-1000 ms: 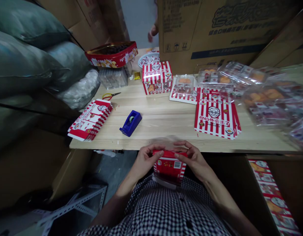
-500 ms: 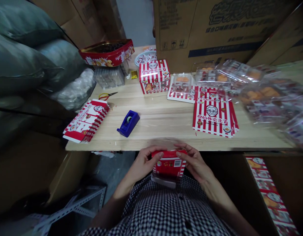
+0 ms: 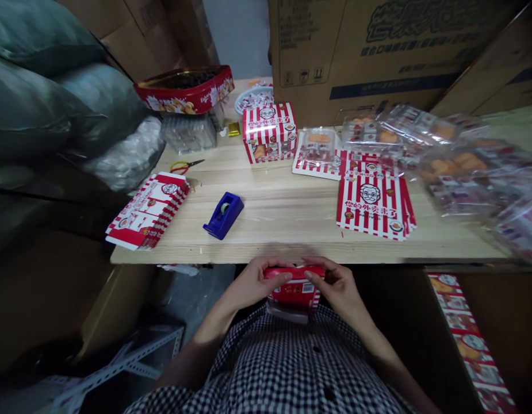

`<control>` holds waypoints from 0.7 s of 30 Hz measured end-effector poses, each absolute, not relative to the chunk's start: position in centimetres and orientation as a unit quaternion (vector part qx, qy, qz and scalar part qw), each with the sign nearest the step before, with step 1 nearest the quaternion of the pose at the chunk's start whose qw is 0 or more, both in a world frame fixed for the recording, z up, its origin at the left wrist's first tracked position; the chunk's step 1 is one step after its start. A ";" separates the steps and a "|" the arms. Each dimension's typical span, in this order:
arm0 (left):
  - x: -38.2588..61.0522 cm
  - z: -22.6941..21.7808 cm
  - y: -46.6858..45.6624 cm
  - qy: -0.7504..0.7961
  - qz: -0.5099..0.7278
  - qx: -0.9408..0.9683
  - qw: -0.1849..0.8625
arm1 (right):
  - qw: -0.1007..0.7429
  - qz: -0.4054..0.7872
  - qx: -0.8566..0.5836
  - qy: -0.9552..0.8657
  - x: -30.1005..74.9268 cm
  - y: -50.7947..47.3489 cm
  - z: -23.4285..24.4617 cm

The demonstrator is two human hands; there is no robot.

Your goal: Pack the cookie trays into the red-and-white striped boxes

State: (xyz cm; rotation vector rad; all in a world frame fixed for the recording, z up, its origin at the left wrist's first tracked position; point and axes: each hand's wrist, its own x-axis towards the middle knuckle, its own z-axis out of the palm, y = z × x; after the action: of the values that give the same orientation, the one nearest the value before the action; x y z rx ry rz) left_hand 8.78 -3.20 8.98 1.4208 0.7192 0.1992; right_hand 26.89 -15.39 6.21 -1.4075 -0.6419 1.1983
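Note:
Both hands hold a small red-and-white striped carton [image 3: 294, 292] against my lap, just below the near edge of the wooden table [image 3: 291, 213]. My left hand [image 3: 257, 282] grips its left side, thumb pressed on the top flap. From the right, my right hand [image 3: 337, 284] pinches the same flap with fingers curled. An assembled striped box [image 3: 269, 132] stands at the back of the table. Flat striped carton blanks lie in a stack [image 3: 373, 206] to the right and another stack [image 3: 148, 208] hangs over the left edge.
A blue tape dispenser [image 3: 224, 215] sits left of centre, scissors [image 3: 186, 166] behind it. Clear packs of toy food [image 3: 459, 167] pile at the right. A red tin [image 3: 184, 95], plastic trays, big cardboard boxes [image 3: 378, 46] and dark sacks [image 3: 54, 86] ring the table.
The carton's top flap has been folded down and the carton sits lower in my hands. My fingers have closed in over the top. The view shifted slightly.

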 end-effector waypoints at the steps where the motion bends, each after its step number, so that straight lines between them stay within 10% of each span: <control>1: 8.6 8.7 -3.2 0.320 0.092 0.634 0.698 | 0.551 0.497 -0.604 -0.290 26.9 -15.4 6.0; 21: 7.9 9.3 -2.7 0.282 0.098 0.746 0.595 | 0.591 0.543 -0.543 -0.246 26.5 -14.2 6.8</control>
State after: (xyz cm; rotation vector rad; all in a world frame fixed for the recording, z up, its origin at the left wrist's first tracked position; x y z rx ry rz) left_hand 7.91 -2.70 9.25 1.7328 0.6561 0.2275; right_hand 26.51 -14.16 6.84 -1.2647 -0.5721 1.2645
